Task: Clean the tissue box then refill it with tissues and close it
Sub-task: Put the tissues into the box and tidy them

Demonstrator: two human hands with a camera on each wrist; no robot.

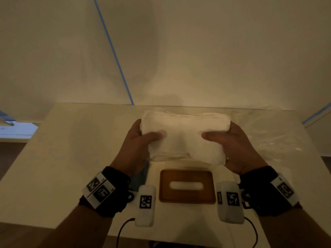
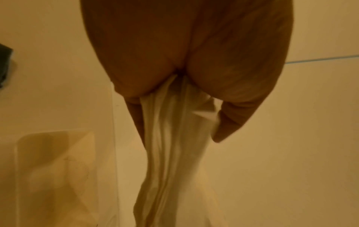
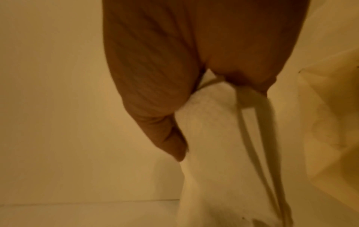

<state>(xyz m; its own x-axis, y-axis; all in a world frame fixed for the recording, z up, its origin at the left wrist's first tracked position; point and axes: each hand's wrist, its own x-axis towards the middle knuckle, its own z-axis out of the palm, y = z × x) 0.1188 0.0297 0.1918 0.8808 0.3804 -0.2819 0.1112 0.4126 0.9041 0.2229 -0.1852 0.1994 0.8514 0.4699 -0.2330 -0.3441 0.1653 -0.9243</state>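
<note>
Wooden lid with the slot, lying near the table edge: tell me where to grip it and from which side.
Grip the wooden lid by its two short ends, from above. It lies flat, so only its edges offer purchase. Both hands now hold the tissue stack.

Stack of tissues [image 1: 184,138]: plain white, no print, tinted cream by warm light; lid [image 1: 187,186]: brown wood tone, with a pale white oval slot at centre; table [image 1: 62,158]: cream-white, unpatterned; wall [image 1: 215,51]: off-white, crossed by a thin blue line [image 1: 114,52]; wrist straps [image 1: 111,192]: black, bearing white tags printed with black square-code patterns; wrist cameras [image 1: 145,204]: white casings with the same black-and-white code marks; cables [image 1: 123,228]: dark red; plastic wrap [image 1: 268,133]: clear, glossy.
</note>
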